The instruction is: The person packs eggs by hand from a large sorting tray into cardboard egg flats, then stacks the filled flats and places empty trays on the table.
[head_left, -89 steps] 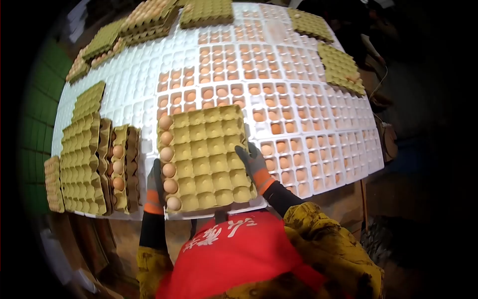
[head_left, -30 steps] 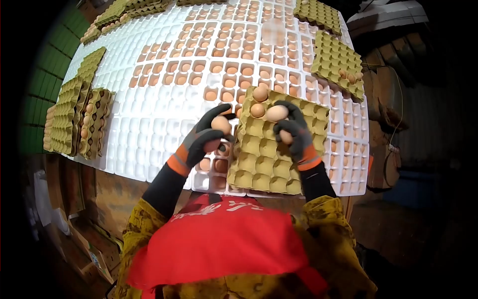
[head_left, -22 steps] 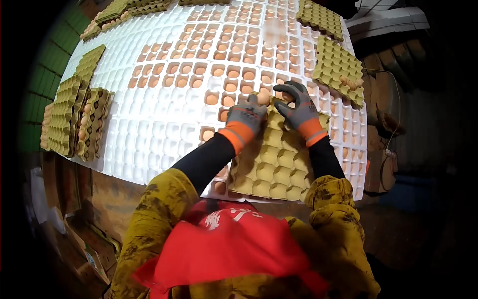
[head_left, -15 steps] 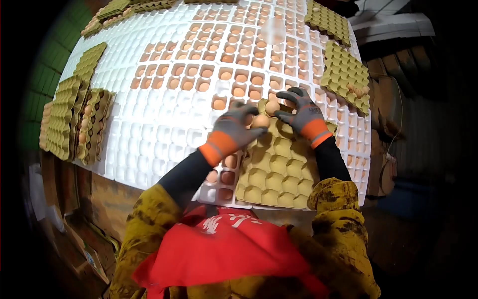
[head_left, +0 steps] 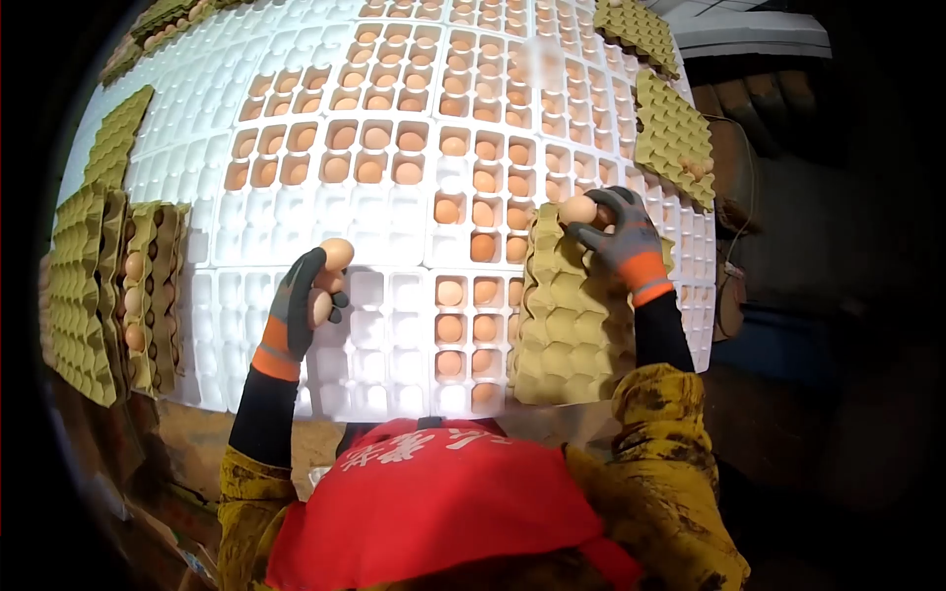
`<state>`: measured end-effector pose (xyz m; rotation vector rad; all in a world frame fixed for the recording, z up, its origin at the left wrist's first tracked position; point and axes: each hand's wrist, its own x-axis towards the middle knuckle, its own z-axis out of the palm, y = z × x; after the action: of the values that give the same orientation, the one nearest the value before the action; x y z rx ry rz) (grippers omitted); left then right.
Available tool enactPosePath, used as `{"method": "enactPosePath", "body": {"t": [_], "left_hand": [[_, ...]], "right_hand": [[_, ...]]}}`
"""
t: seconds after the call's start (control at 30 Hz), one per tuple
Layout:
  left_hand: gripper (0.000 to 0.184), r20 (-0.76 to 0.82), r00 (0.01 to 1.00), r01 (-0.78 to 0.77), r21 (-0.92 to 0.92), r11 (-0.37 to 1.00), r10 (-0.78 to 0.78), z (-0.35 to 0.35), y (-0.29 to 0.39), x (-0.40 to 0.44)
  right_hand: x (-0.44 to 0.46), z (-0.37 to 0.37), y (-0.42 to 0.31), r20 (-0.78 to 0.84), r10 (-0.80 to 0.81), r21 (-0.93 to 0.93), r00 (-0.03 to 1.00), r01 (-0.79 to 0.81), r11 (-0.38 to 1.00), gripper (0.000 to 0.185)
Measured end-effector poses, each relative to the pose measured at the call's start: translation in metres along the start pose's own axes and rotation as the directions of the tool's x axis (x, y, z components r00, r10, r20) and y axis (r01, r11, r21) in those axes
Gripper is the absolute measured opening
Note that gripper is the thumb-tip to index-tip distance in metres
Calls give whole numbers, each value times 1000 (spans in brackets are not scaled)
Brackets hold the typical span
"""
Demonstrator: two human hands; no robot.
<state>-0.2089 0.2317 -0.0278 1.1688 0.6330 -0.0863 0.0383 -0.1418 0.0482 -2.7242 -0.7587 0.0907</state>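
Observation:
My left hand (head_left: 299, 295), in a grey glove with an orange cuff, is closed around several brown eggs (head_left: 337, 254) above bare cells of the white foam egg trays (head_left: 379, 340). Over the far end of a yellowish pulp egg carton (head_left: 572, 330), my right hand (head_left: 628, 236) grips a brown egg (head_left: 577, 210); a second egg seems to be partly hidden behind its fingers. The carton rests on top of the foam trays, and its visible cups hold no eggs. Between my hands, brown eggs (head_left: 449, 328) fill columns of foam cells.
Stacked pulp cartons (head_left: 84, 286) with eggs between them stand at the left edge. More cartons lie at the right (head_left: 673, 133) and far right (head_left: 636, 34) of the foam trays. Several rows of eggs (head_left: 379, 138) occupy the middle and far trays.
My left hand has moved left from the pulp carton, carrying eggs over the bare foam cells. My right hand stays by the carton's far end, holding egg. The view has shifted slightly.

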Motion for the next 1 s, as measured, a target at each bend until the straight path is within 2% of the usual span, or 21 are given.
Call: {"method": "enactPosePath", "body": {"t": [0.03,0.07,0.1,0.17,0.2,0.23,0.27,0.33,0.37,0.4,0.5,0.6,0.67,0.7,0.73,0.8,0.83,0.87,0.93,0.97,1.0], "left_hand": [[45,-31,999,-37,10,999,37,-8,-5,6],[42,-63,995,-71,23,997,73,-13,-9,11],[39,-82,994,-63,35,997,66,-6,-2,14],[37,-117,990,-64,95,993,75,11,9,26],[40,-64,992,-93,200,975,108,10,4,38],[41,-57,945,-275,402,873,323,10,-11,55],[42,-8,858,-413,586,697,514,11,-20,66],[41,33,779,-444,734,513,626,30,0,63],[42,45,829,-379,778,500,558,37,13,61],[43,46,836,-367,788,495,547,40,15,67],[42,65,783,-384,833,397,619,46,15,84],[44,112,845,-290,917,274,523,52,17,100],[44,154,845,-306,924,227,513,54,18,102],[44,174,845,-314,927,206,505,54,17,103],[44,174,849,-316,924,215,500,55,17,102],[45,183,852,-326,919,223,490,60,20,102],[45,199,851,-332,920,207,486,62,20,104],[46,212,850,-337,922,189,482,65,20,106],[45,216,855,-329,929,170,472,67,19,109],[43,207,860,-316,934,168,466,67,18,112],[42,198,866,-302,939,163,459,66,16,115]], "right_hand": [[-4,2,-1,-46,62,401,997,-39,915,57],[-8,-1,-10,209,246,748,947,-316,584,47],[-21,6,-18,192,37,936,981,-194,293,46],[-24,24,-34,242,-18,967,970,-243,-76,43],[-20,43,-50,150,55,987,987,-153,57,43],[-16,61,-66,56,126,976,990,-81,202,44],[-6,74,-82,88,171,982,981,-115,152,46],[17,96,-108,158,225,982,961,-176,62,47],[34,122,-95,289,156,952,945,-265,-154,44],[41,120,-117,257,216,966,942,-246,-75,45],[64,144,-132,217,292,975,932,-224,-9,43],[74,152,-134,164,353,972,921,-212,101,41],[67,143,-127,180,337,982,924,-190,-6,41],[60,135,-132,123,393,981,911,-171,90,40],[52,131,-129,126,383,976,915,-183,117,38],[33,147,-126,20,412,977,911,-105,184,37],[27,165,-127,-116,427,954,897,-19,299,39],[16,166,-143,-176,415,933,893,17,359,44],[7,192,-146,-375,318,808,871,139,573,47],[6,194,-148,-381,299,793,875,143,593,50],[5,194,-148,-379,330,838,865,169,519,47]]}}
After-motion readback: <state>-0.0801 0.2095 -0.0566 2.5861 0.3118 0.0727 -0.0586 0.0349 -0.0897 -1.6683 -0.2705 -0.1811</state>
